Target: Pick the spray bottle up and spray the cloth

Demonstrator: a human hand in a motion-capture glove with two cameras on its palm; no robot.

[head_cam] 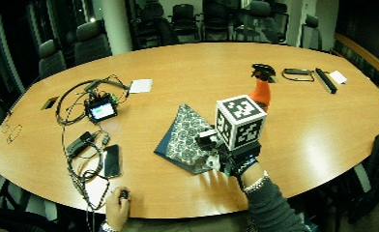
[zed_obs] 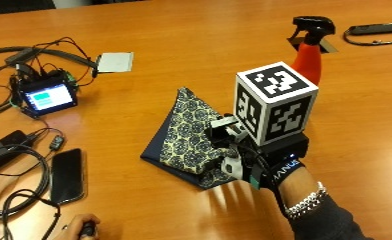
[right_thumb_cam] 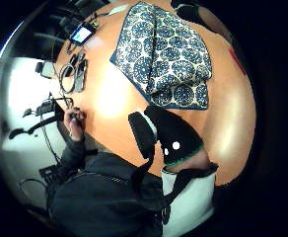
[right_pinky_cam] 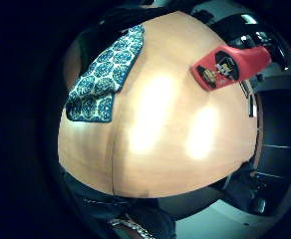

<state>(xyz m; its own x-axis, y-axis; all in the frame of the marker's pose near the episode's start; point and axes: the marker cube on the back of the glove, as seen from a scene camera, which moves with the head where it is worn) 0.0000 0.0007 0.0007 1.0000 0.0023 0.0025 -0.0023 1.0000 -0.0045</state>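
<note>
Light falls from overhead: two soft bright patches of glare sit on the table [right_pinky_cam: 150, 149] in my little-finger palm view, and a paler one beside the cloth [right_thumb_cam: 163, 54] in the thumb view. Both palm views bulge hard, the table edge curving round, with deep black beyond the round rim. The spray bottle [right_pinky_cam: 230, 64] looks stretched near the edge there. From the outside view the wood is evenly bright, warm, with a faint finger shadow under my right hand [zed_obs: 262, 160] at lower centre. The wide view is dimmer toward its corners, chairs at the top lost in dark, lines bowed at the edges.
</note>
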